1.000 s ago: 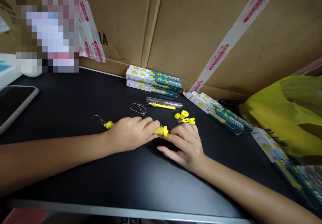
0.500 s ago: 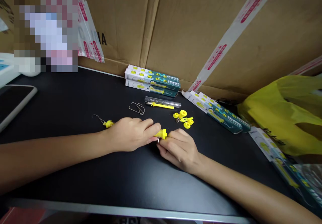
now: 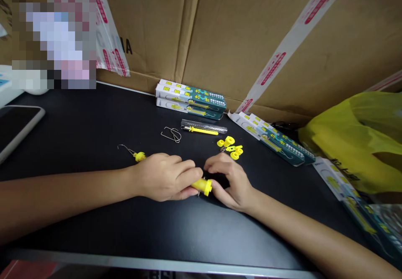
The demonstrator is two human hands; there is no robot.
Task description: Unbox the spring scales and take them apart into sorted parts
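My left hand (image 3: 171,176) is wrapped round a yellow tube (image 3: 201,185) with a cap at its right end. From the tube's left end sticks a thin metal hook (image 3: 125,148). My right hand (image 3: 232,183) is at the capped end, its fingers curved and apart from the thumb, whose tip is at the cap. A bit of metal shows below the tube. Beyond the hands lie a bent wire piece (image 3: 171,134), a clear tube (image 3: 204,126), a yellow rod (image 3: 204,131) and several small yellow parts (image 3: 234,155).
Printed boxes (image 3: 191,100) are stacked at the back, with more boxes (image 3: 273,139) at the right. A yellow bag (image 3: 345,132) lies at the far right, a phone (image 3: 19,126) at the left. Cardboard (image 3: 251,28) stands behind the black table (image 3: 125,224).
My right hand's fingers have opened and lifted off the capped end. My left hand has shifted slightly right and toward me with the tube.
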